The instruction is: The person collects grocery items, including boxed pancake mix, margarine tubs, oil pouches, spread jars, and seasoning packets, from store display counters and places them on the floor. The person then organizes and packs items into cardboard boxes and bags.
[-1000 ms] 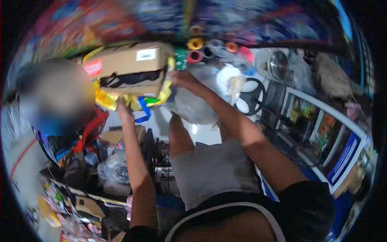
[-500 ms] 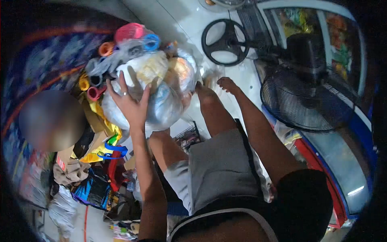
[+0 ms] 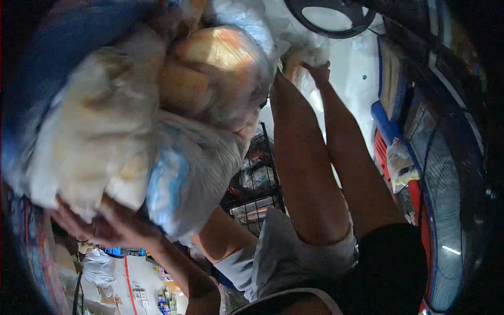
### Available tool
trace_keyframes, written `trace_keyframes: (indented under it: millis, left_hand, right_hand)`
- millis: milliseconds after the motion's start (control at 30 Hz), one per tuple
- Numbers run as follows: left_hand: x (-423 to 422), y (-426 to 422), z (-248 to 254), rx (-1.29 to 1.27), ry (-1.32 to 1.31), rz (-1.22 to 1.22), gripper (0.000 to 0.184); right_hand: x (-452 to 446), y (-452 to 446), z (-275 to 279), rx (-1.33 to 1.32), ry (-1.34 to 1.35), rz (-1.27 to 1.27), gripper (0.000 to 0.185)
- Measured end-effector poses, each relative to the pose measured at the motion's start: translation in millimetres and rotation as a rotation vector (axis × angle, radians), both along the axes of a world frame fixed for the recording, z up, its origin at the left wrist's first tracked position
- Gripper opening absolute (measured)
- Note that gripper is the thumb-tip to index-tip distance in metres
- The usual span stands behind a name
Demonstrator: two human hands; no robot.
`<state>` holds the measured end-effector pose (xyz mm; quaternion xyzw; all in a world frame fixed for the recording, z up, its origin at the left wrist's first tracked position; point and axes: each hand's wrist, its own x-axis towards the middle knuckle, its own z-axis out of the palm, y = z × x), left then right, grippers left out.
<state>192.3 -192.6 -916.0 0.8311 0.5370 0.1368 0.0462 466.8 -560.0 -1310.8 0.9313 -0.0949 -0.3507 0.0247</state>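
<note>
A large, tightly filled white plastic bag [image 3: 100, 126] fills the left side of the view, blurred by motion. My left hand [image 3: 105, 226] lies against its lower edge with the fingers spread and open. Beside it bulges a translucent bag with blue and white contents [image 3: 194, 173]. Another clear bag with orange-brown contents [image 3: 220, 73] sits above that one. Down by the floor, beyond my knee, my right hand [image 3: 318, 70] has its fingers stretched apart, close to some crumpled clear plastic [image 3: 305, 50]. Whether it touches that plastic is hard to see.
A black steering wheel-like ring [image 3: 336, 18] is at the top. A black wire basket [image 3: 257, 184] with packaged goods stands between my legs. On the right runs a glass-topped case [image 3: 441, 210] with a small plastic bag [image 3: 401, 165] by its red side.
The view has come much closer to the bags, and the white one now looms at the left. My left hand has shifted to its lower edge. My right arm stretches farther forward.
</note>
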Motion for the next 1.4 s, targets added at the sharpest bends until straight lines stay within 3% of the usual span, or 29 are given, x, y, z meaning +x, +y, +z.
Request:
trace_keyframes:
  millis: [33, 100, 133, 167, 267, 300, 367, 433, 567, 667, 700, 767, 833, 900, 933, 1033, 1100, 1200, 1267, 1367, 1400]
  left_hand:
    - [0, -7, -4, -0.051, -0.181, 0.163, 0.052]
    - [24, -18, -8, -0.081, -0.316, 0.177, 0.048]
    - [35, -23, -7, -0.101, -0.376, 0.293, 0.045]
    - [29, -23, -9, -0.111, -0.401, 0.322, 0.045]
    - [29, -19, -6, -0.222, -0.503, 0.241, 0.048]
    - [28, -16, 0, -0.223, -0.450, 0.226, 0.041]
    - [24, -9, 12, -0.241, -0.323, 0.152, 0.034]
    - [28, 1, 42, -0.382, -0.558, 0.195, 0.029]
    - [13, 13, 105, -0.293, -0.605, 0.091, 0.032]
    - [-30, 33, 104, -0.263, -0.590, 0.073, 0.036]
    - [-46, 39, 105, -0.367, -0.502, 0.091, 0.040]
    - [-74, 48, 109, -0.321, -0.175, 0.069, 0.045]
    - [-84, 52, 134, -0.283, -0.237, 0.094, 0.046]
    - [-92, 53, 171, -0.344, -0.234, 0.115, 0.035]
    - [-97, 55, 180, -0.401, -0.387, 0.049, 0.028]
    - [-89, 39, 240, -0.644, -0.362, 0.022, 0.024]
    - [-94, 22, 272, -0.492, -0.094, -0.168, 0.025]
    - [-108, -3, 303, -0.565, -0.173, -0.035, 0.024]
    - [-116, -10, 346, -0.601, -0.352, 0.037, 0.025]
    - [-153, 1, 367, -0.496, -0.343, 0.022, 0.026]
    - [-162, 5, 374, -0.471, -0.383, 0.024, 0.026]
  right_hand:
    - [7, -15, -27, 0.069, 0.133, 0.027, 0.101]
    - [21, -7, -23, -0.036, 0.361, 0.111, 0.093]
    - [19, 2, -3, 0.007, 0.306, 0.225, 0.075]
    - [20, -37, -24, 0.159, 0.300, 0.328, 0.063]
    - [1, -57, 1, 0.055, 0.183, 0.727, 0.056]
    - [-12, -62, 15, 0.000, 0.018, 0.694, 0.054]
    - [-20, -20, 99, 0.062, -0.022, 0.385, 0.054]
    - [-19, 10, 155, 0.129, -0.072, 0.231, 0.052]
    - [-14, 64, 246, 0.395, -0.261, 0.151, 0.044]
    - [-30, 120, 346, 0.767, -0.277, 0.097, 0.037]
    - [-40, 138, 383, 0.933, -0.253, 0.078, 0.036]
    - [-72, 195, 468, 1.365, -0.182, -0.248, 0.040]
    - [-87, 208, 520, 1.086, -0.499, 0.592, 0.042]
    - [-103, 251, 579, 1.294, -0.352, 0.856, 0.038]
    - [-115, 276, 605, 1.310, -0.301, 0.970, 0.043]
    - [-156, 352, 618, 1.413, -0.050, 1.207, 0.036]
    - [-175, 388, 598, 1.232, 0.054, 1.466, 0.039]
    - [-202, 434, 576, 1.060, 0.123, 1.665, 0.048]
    - [-208, 440, 623, 0.795, 0.204, 1.843, 0.047]
    - [-201, 439, 612, 0.603, 0.234, 1.874, 0.051]
    - [-194, 436, 603, 0.654, 0.217, 1.897, 0.054]
